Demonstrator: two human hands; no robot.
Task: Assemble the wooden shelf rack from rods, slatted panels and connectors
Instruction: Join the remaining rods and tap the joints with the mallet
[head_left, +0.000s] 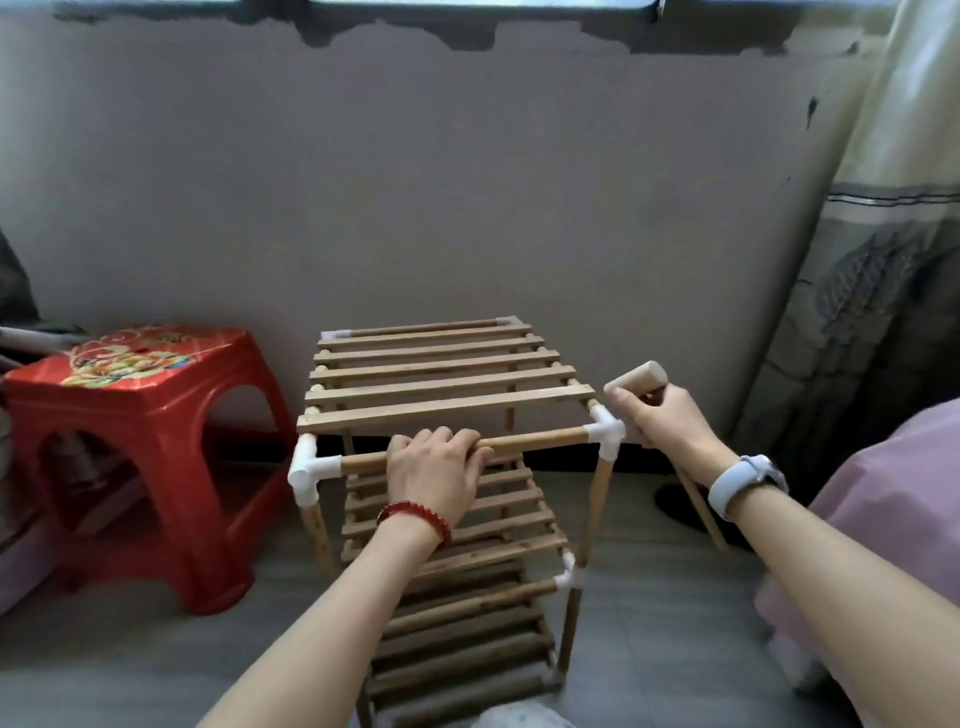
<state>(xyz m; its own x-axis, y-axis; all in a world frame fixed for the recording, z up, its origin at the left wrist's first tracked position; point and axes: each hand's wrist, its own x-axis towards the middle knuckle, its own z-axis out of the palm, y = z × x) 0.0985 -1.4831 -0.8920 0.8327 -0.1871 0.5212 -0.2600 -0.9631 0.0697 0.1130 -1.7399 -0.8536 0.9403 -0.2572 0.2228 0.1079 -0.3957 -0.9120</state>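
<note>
The wooden shelf rack (441, 389) stands on the floor against the wall, with three slatted tiers joined by white connectors. My left hand (436, 467) rests on the top front rod (540, 441), fingers curled over it. My right hand (660, 421) grips a small wooden mallet (636, 382) by its handle, which runs down past my wrist. The mallet head hovers just right of the top front right connector (605, 434). The top front left connector (311, 467) sits at the other end of the rod.
A red plastic stool (140, 441) stands left of the rack. A grey wall (467, 182) is right behind the rack. A patterned curtain (872, 312) hangs at the right, and pink fabric (893, 493) lies at the right edge.
</note>
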